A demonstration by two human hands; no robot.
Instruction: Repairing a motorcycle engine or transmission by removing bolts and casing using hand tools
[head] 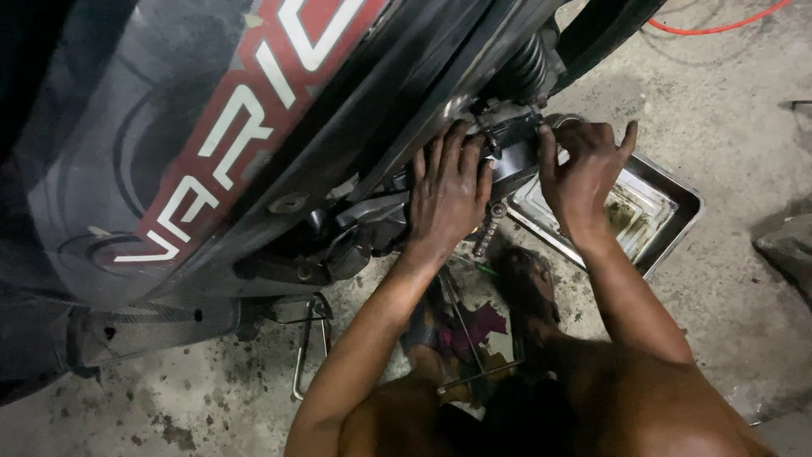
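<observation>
A black scooter with a red stripe on its side panel fills the upper left. My left hand lies flat with fingers spread against a dark metal cover low on the engine side. My right hand grips the right edge of the same cover, fingers curled over it. A bolt or stud hangs just below the cover between my hands. Behind the cover I see a black coiled shock spring.
A shiny metal tray with oily residue sits on the concrete floor under my right hand. A metal stand rests on the floor at lower left. An orange cable crosses the top right. My knees and foot are at the bottom.
</observation>
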